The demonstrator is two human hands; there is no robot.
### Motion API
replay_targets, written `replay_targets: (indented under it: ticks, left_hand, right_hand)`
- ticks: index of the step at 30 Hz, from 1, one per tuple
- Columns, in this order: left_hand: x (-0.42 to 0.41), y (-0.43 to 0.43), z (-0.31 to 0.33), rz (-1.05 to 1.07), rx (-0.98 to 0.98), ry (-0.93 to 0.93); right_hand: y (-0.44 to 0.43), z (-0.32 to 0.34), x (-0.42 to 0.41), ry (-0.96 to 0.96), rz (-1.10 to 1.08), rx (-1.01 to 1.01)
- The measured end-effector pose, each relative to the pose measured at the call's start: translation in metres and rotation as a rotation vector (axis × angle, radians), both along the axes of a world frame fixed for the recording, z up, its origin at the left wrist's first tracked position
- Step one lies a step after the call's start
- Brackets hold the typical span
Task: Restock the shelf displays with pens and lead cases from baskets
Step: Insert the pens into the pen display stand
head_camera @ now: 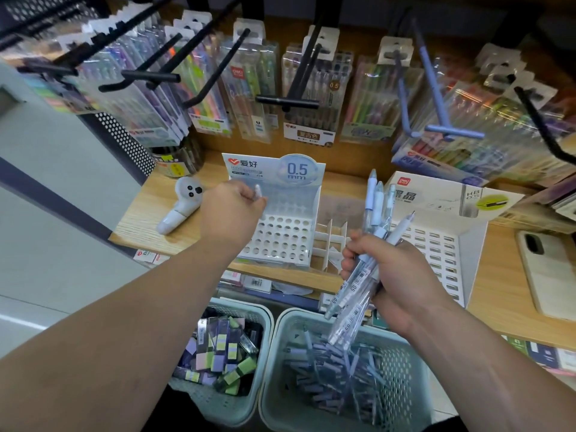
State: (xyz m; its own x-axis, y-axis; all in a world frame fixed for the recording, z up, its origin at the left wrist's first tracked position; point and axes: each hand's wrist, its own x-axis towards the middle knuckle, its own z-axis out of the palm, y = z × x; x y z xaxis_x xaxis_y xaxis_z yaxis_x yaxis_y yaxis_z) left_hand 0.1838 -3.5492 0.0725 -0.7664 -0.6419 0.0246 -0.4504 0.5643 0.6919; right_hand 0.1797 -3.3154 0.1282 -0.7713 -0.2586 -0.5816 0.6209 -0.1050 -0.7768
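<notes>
Bare-armed: my left forearm [124, 322] runs unsleeved from eight o'clock, my right forearm [486, 363] from four o'clock, up to my left hand [230, 210] and right hand [402, 272].

The light wooden shelf [146, 222] carries a white holed pen stand [282, 241], a white slotted display box [436, 244], a white handheld gadget [179, 210] and a cream-cased phone [548, 269].

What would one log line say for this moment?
left hand: pinches pen at holed display | right hand: grips pen bundle

Stationery shop, packaged pen sets [246, 85] on hooks [215, 73], wooden shelf [146, 213]
</notes>
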Motion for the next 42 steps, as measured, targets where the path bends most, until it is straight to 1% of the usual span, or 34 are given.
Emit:
replay_targets:
  ticks: [3,6,7,8,11,12,15,17,19,22,24,26,29,30,32,34,36,38,40,42]
  left_hand:
    - [0.000,0.001,0.007,0.026,0.031,0.013]
    - [0.006,0.013,0.023,0.010,0.067,0.079]
    - [0.010,0.020,0.029,-0.023,0.130,0.094]
    - [0.013,0.028,0.036,-0.070,0.249,0.099]
    - [0.023,0.052,0.053,-0.236,0.728,0.034]
    - [0.025,0.056,0.055,-0.283,0.821,0.018]
    - [0.029,0.060,0.050,-0.391,0.897,0.013]
    - [0.031,0.057,0.048,-0.365,0.913,0.026]
    - [0.031,0.052,0.050,-0.261,0.952,0.063]
    - [0.031,0.044,0.055,-0.109,1.090,0.172]
    - [0.033,0.038,0.058,-0.075,1.131,0.222]
    - [0.035,0.032,0.061,-0.083,1.134,0.193]
    - [0.041,0.015,0.065,-0.172,1.081,0.033]
    - [0.043,0.009,0.064,-0.222,1.006,-0.029]
    - [0.050,-0.001,0.061,-0.323,0.764,-0.133]
    - [0.058,-0.002,0.056,-0.413,0.535,-0.171]
    - [0.064,0.004,0.052,-0.493,0.346,-0.137]
    - [0.067,0.011,0.048,-0.591,0.183,-0.039]
    - [0.068,0.016,0.047,-0.712,0.070,0.051]
    - [0.067,0.020,0.045,-0.787,-0.020,0.080]
  right_hand:
    - [0.001,0.003,0.001,-0.034,0.091,-0.044]
    - [0.001,0.006,0.003,-0.043,0.188,-0.050]
    - [0.001,0.006,0.004,-0.049,0.215,-0.055]
    - [0.000,0.007,0.004,-0.055,0.244,-0.061]
    - [-0.004,0.007,0.007,-0.058,0.360,-0.038]
    - [-0.006,0.007,0.008,-0.059,0.398,-0.032]
    - [-0.012,0.008,0.015,-0.058,0.453,-0.039]
    - [-0.015,0.007,0.018,-0.053,0.419,-0.040]
    - [-0.018,0.005,0.018,-0.047,0.325,-0.038]
    - [-0.018,0.000,0.015,-0.039,0.156,-0.042]
    - [-0.019,-0.002,0.013,-0.024,0.089,-0.053]
    - [-0.019,-0.002,0.012,-0.002,0.040,-0.059]
    - [-0.021,-0.001,0.011,0.042,-0.007,-0.053]
    - [-0.021,-0.001,0.011,0.061,-0.014,-0.043]
    - [-0.023,-0.003,0.011,0.120,0.000,-0.010]
    - [-0.025,-0.005,0.014,0.190,0.049,0.041]
    - [-0.028,-0.007,0.017,0.239,0.114,0.087]
    - [-0.032,-0.008,0.022,0.278,0.179,0.119]
    - [-0.036,-0.008,0.026,0.295,0.219,0.126]
    - [-0.040,-0.010,0.030,0.306,0.231,0.124]
